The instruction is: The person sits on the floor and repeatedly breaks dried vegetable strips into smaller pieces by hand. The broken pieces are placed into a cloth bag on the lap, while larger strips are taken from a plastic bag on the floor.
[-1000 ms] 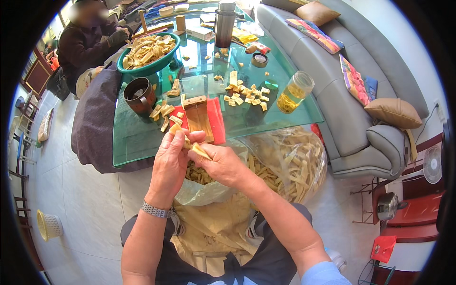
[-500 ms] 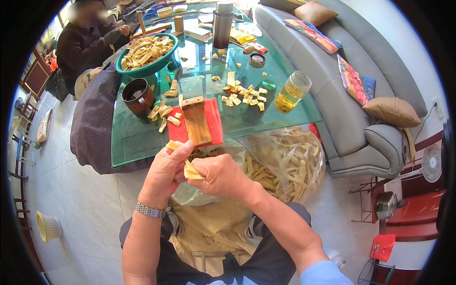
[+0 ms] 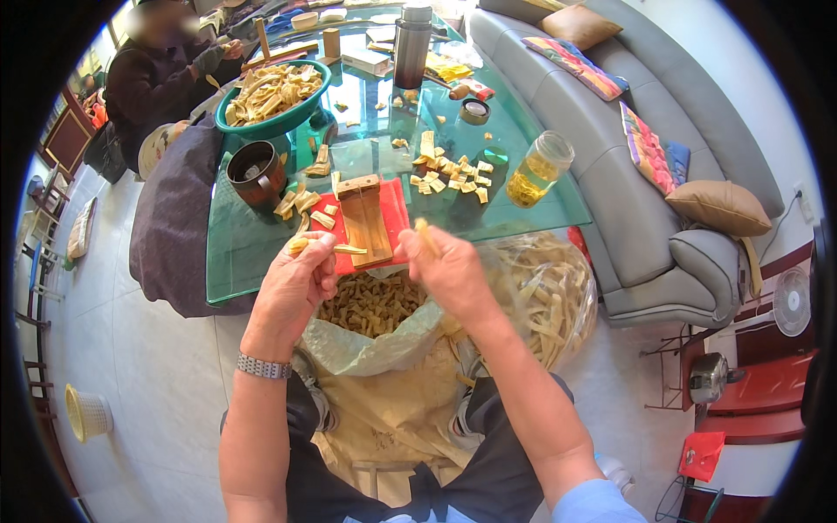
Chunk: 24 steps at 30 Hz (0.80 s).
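Observation:
My left hand [image 3: 295, 283] pinches a pale dried strip [image 3: 350, 248] at the table's near edge, its end sticking out rightward. My right hand [image 3: 449, 279] is closed on another pale dried piece [image 3: 424, 228], apart from the left. Behind them a wooden block with a metal top fitting [image 3: 366, 222] lies on a red mat [image 3: 393, 202]. Small cut pieces [image 3: 445, 174] are scattered on the glass table [image 3: 253, 244]. Below my hands an open pale sack [image 3: 366, 349] holds many small brownish pieces, beside a clear bag of long strips [image 3: 549, 305].
A green basin [image 3: 244, 126] of strips, dark mug [image 3: 248, 174], glass jar [image 3: 534, 179] and tall flask [image 3: 410, 48] stand on the table. A co-worker [image 3: 139, 96] sits at upper left, holding something small. A grey sofa [image 3: 610, 235] is at right, a basket [image 3: 87, 414] at lower left.
My hands were together on a strip; they have separated, the right moving right and up, the left slightly left and up, each with a piece. More of the sack's contents now shows between them.

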Motion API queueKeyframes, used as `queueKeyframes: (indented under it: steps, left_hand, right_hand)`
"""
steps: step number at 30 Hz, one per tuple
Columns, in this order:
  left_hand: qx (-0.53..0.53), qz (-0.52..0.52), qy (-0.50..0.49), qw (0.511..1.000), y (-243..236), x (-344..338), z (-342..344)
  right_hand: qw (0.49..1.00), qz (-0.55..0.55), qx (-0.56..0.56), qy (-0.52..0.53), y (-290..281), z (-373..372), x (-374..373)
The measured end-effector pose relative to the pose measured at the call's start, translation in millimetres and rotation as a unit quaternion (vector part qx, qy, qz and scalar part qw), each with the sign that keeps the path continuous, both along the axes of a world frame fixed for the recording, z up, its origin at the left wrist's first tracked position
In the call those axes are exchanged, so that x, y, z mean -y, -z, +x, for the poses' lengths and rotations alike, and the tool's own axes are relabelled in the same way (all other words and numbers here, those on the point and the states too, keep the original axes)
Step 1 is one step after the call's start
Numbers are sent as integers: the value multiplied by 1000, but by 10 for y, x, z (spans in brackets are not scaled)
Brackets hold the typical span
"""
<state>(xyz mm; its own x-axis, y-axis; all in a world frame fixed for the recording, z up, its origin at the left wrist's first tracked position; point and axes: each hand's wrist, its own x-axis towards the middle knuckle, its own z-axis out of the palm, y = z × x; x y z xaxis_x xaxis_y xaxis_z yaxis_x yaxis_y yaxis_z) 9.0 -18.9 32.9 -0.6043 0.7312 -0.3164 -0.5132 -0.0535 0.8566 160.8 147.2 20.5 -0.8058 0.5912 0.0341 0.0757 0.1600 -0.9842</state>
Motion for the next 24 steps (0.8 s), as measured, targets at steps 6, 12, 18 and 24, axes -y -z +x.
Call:
queueKeyframes:
  steps: [6, 12, 18, 24]
  left_hand:
    - [-13, 39, 3, 999, 103, -152, -134]
    - [16, 55, 2, 998, 213, -296, -149]
    - [17, 40, -4, 999, 211, -370, -128]
    - [-8, -18, -3, 1000, 331, -395, -174]
  right_hand:
    - [1000, -23, -14, -4, 44, -211, -173]
    - [999, -24, -15, -45, 177, -354, -226]
    - [997, 63, -39, -35, 306, -458, -230]
    - [978, 204, -40, -19, 341, -483, -229]
